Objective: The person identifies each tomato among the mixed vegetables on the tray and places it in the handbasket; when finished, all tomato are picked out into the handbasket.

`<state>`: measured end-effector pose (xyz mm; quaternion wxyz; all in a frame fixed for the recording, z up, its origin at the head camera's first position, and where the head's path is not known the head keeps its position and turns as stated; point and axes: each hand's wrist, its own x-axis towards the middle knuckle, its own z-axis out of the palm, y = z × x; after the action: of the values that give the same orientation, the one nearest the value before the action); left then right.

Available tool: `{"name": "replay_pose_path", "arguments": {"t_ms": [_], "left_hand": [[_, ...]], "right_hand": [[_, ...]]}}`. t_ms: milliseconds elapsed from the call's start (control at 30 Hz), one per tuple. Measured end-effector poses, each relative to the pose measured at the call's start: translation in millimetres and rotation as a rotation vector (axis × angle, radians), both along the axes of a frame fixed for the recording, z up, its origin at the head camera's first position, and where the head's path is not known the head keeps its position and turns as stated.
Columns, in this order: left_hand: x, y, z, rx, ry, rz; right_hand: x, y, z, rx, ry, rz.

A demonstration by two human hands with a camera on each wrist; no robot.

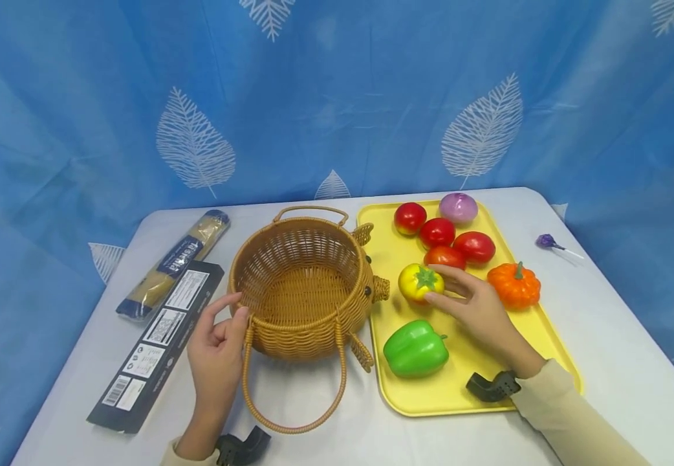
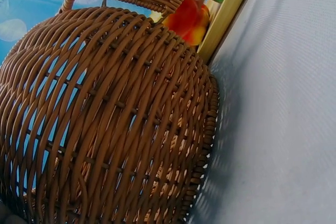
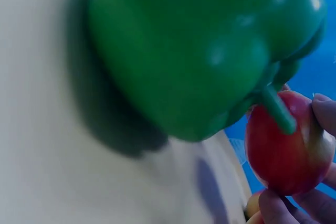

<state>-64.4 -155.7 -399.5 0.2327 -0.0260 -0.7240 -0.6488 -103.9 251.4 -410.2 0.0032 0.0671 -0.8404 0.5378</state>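
My right hand (image 1: 484, 310) pinches a yellow toy tomato (image 1: 420, 283) with a green star-shaped top, over the yellow tray (image 1: 395, 404). From the right wrist the tomato (image 3: 286, 145) shows its red underside, with fingertips around it. A green bell pepper (image 1: 415, 348) lies on the tray nearer the body; it fills much of the right wrist view. On the left, my left hand (image 1: 217, 346) holds the near left rim of a pig-shaped wicker basket (image 1: 299, 340) between thumb and index finger. The basket's inside is bare. Its woven side (image 2: 121, 114) covers most of the left wrist view.
Several red tomatoes (image 1: 438, 232), a purple onion (image 1: 458, 208) and an orange pumpkin (image 1: 514, 285) sit on the tray. Left of the basket lie a black box (image 1: 156, 349) and a noodle packet (image 1: 174, 262). A purple lollipop (image 1: 545, 241) lies at the far right.
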Motion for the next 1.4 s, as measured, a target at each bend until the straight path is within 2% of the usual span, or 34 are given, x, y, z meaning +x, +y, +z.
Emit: {"name": "replay_pose_path", "arguments": {"t_ms": [200,467,700,967,1267,1400], "left_hand": [[-0.9,-0.2,-1.2,0.02,0.006,-0.011],[-4.6,-3.2,1.5,-0.015,0.013,-0.026],[-1.5,-2.2,-1.9,-0.025,-0.014,-0.008],[0.7,-2.3,-3.9,-0.032,-0.004,-0.01],[1.2,-2.2,-0.7,-0.035,0.0,-0.011],[1.6,-2.2,-0.1,-0.038,0.0,-0.012]], "right_hand": [[-2.4,-2.1,13.8,-0.005,0.016,-0.004],[-12.3,-9.6,34.5,0.019,0.086,0.015],[-9.8,-19.8,54.9,0.009,0.111,0.037],[-5.5,-41.8,77.5,-0.069,0.137,0.08],[-0.9,-74.2,89.1,-0.228,0.157,0.122],[-1.3,-88.2,92.2,-0.254,0.168,0.152]]}}
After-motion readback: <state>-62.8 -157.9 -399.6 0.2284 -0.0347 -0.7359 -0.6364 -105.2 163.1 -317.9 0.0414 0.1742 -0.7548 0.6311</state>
